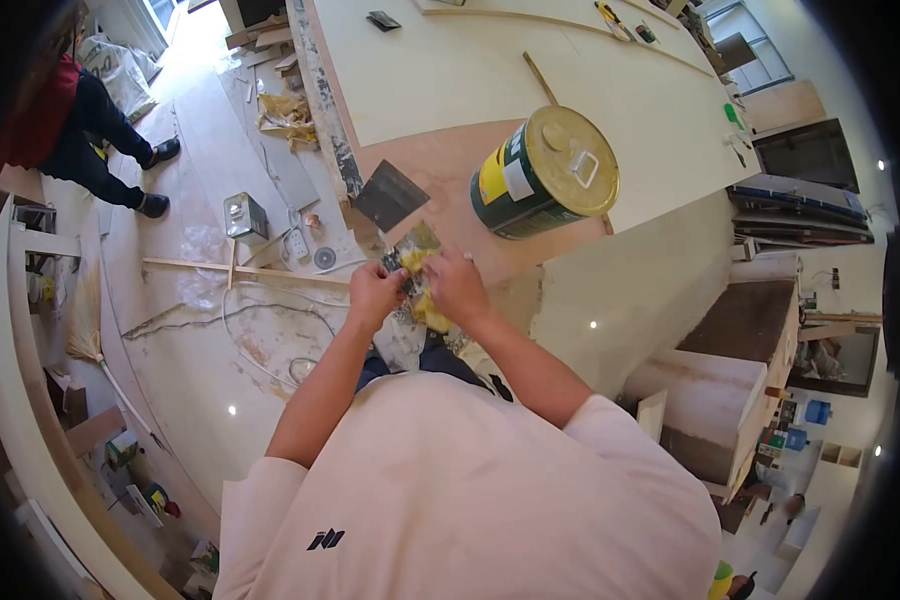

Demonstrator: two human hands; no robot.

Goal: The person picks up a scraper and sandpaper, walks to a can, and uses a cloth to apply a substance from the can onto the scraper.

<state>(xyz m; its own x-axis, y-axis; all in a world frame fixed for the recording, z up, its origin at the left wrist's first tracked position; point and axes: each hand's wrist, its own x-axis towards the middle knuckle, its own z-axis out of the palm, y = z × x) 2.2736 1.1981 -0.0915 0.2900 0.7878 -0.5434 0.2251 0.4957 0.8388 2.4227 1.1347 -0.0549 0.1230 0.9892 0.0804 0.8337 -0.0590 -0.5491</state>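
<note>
In the head view my left hand is closed, its fingertips pinched at a dark, speckled piece. My right hand is closed too, with its fingers at yellow, crumpled material between the two hands. Just beyond them a dark square plate lies at the corner of the worktable. To the right of the plate stands a large green and yellow metal drum with a handle on its lid.
A person in dark trousers stands at the upper left. On the floor are a square tin, a wooden strip, cables and a broom. A curved wooden piece stands at the right.
</note>
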